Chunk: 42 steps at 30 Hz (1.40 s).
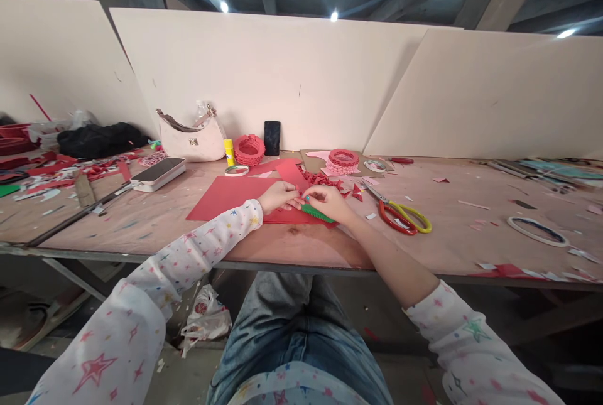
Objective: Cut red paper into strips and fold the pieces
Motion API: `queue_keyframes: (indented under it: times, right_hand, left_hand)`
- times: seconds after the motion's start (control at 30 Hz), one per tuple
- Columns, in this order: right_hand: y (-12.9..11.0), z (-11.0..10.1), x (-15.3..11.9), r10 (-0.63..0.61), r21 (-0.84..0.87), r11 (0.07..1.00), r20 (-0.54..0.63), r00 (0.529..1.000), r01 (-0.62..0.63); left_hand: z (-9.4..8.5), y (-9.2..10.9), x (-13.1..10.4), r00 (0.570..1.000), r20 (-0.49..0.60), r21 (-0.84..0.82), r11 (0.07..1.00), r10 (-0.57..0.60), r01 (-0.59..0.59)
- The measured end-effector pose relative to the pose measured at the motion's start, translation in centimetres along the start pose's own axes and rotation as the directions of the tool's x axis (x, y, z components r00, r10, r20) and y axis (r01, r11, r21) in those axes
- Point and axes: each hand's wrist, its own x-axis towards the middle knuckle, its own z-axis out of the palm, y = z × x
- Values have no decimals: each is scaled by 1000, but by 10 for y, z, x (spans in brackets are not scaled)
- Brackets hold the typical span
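Note:
My left hand (281, 196) is over the right part of a red paper sheet (223, 196), its fingers closed on something small and red. Close beside it, my right hand (326, 199) has thumb and finger pinched together at the same spot; what they hold is too small to make out. Under the right hand lies a green toothed strip (316, 213). Just behind the hands are a red paper strip (291, 172) and a heap of folded red paper pieces (325, 180).
Red-handled and yellow-handled scissors (400, 216) lie right of my hands. Behind stand red paper rings (249, 149), a yellow glue stick (229, 152), a black phone (272, 138) and a pink handbag (192, 137). A tape roll (537, 231) lies far right.

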Motion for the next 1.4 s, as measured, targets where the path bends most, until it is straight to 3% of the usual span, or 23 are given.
queue_keyframes:
  times: [0.2,0.3,0.43,0.6,0.73,1.0,1.4]
  right_hand:
    - [2,1,1,64,190,979,79,995,-78]
    - [3,0,1,103,249,961,68,992,-117]
    - [2,1,0,125,341,930,68,990,-140]
    - [-1,2,2,127,396,905,97,987,-155]
    - [-1,0,4,182,376,912,-13,983,-164]
    - [-4,-5,5,194,301,939,-71,979,-164]
    - [1,-2,4,214,329,924,-23,977,-194]
  left_hand:
    - [0,-4,1,975,67,261,940,210,-220]
    - [1,-7,2,932,94,457,817,351,-353]
    - [3,-8,2,887,118,625,661,447,-416]
    - [4,-7,2,887,212,525,718,410,-457]
    - [5,-8,0,866,280,504,704,414,-500]
    - [7,-3,-9,877,220,489,730,426,-478]
    - [3,-4,-6,883,157,586,678,443,-444]
